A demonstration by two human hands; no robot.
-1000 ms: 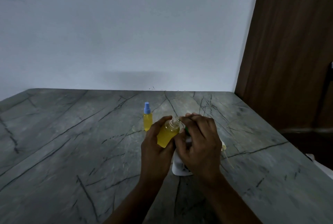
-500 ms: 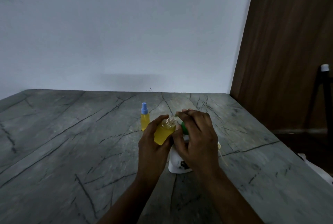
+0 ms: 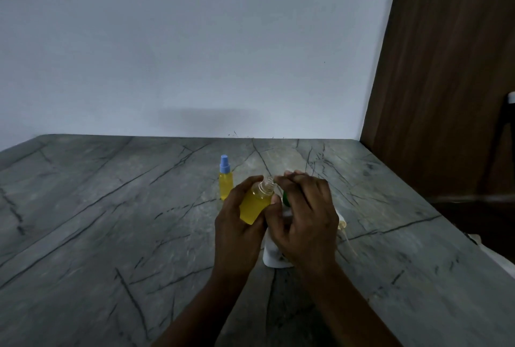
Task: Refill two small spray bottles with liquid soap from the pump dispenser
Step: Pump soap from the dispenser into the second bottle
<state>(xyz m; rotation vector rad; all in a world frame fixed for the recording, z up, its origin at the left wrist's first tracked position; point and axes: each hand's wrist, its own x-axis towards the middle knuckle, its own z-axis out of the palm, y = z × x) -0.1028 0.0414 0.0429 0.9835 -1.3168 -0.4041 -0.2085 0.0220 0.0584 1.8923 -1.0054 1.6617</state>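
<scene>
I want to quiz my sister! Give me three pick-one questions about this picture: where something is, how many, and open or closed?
1. Where is the blue-capped bottle? A. On the table B. On the floor C. Inside a box
2. How many small yellow bottles show? A. One B. Two C. Four
3. The held bottle, in the left hand by the pump dispenser, is: A. Capped B. Uncapped C. Empty

1 A: it stands upright on the table beyond the left hand.
2 B: one stands, one is held.
3 B: its bare threaded neck shows.
</scene>
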